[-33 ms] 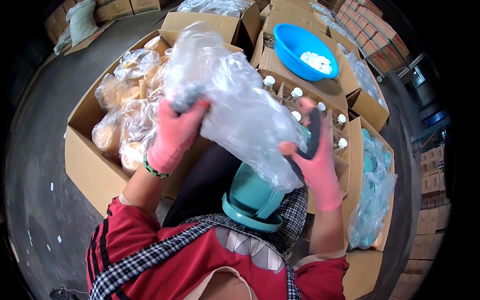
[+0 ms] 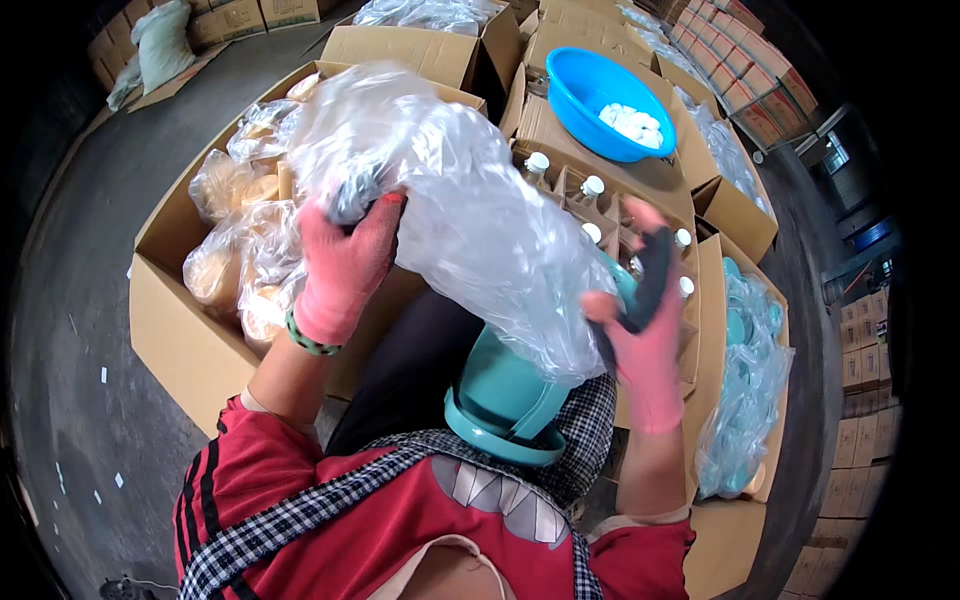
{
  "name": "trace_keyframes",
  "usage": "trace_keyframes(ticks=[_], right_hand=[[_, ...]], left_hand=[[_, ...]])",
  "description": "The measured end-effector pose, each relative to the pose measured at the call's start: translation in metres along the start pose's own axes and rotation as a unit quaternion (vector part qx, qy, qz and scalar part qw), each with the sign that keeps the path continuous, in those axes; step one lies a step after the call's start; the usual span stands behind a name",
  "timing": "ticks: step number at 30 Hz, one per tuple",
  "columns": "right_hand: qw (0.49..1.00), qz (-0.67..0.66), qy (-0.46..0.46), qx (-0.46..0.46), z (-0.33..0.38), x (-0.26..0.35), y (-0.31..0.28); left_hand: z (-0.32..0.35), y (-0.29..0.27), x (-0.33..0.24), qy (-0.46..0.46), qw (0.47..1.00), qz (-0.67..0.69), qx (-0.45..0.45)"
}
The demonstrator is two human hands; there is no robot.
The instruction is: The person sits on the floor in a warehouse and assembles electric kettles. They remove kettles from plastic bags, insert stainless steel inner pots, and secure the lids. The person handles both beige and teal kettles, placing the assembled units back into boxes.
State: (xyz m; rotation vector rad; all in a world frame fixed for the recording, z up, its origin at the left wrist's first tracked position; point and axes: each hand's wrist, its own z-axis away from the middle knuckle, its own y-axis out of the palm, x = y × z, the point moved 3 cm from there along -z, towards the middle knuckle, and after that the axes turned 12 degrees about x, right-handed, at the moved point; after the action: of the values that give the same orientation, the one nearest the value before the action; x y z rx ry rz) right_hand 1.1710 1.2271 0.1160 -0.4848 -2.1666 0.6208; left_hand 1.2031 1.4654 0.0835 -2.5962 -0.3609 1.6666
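My left hand (image 2: 347,262), in a pink glove with dark fingertip coverings, is closed on a bunched part of a clear plastic bag (image 2: 470,200). The bag spreads from there across to the right, loose and crinkled. At its right end is my right hand (image 2: 645,330), gloved alike, thumb and fingers apart; whether it touches the bag is hard to see. A teal plastic vessel (image 2: 505,385) with a wide rim rests on my lap, its upper part covered by the bag. Another bit of teal (image 2: 625,283) shows between the bag and my right hand.
On the left a carton (image 2: 190,315) holds bagged peach-coloured items. Ahead, a divided carton (image 2: 560,160) holds several white-capped bottles, with a blue basin (image 2: 600,140) of white pieces beyond. A carton of bagged teal items (image 2: 740,380) stands right. Stacked boxes (image 2: 862,340) line the far right.
My left hand has shifted slightly left, drawing the bag's upper end with it. My right hand has moved a little right. The teal vessel on my lap stays put.
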Motion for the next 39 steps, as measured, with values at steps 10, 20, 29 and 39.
trace_keyframes(ticks=[10, 20, 29, 39], right_hand=[[0.933, -0.312, 0.155, -0.092, 0.028, -0.002, 0.001], [0.954, 0.182, -0.059, 0.231, 0.012, -0.013, -0.024], [0.935, -0.097, 0.321, 0.113, 0.062, -0.184, -0.021], [0.862, 0.082, 0.275, 0.418, 0.171, -0.082, 0.002]], left_hand=[[0.052, 0.062, 0.006, 0.034, 0.86, 0.115, 0.495], [-0.071, 0.028, -0.011, 0.078, 0.962, -0.078, 0.248], [-0.042, 0.186, 0.135, -0.088, 0.86, 0.347, 0.363], [0.058, 0.122, 0.16, -0.232, 0.826, 0.329, 0.395]])
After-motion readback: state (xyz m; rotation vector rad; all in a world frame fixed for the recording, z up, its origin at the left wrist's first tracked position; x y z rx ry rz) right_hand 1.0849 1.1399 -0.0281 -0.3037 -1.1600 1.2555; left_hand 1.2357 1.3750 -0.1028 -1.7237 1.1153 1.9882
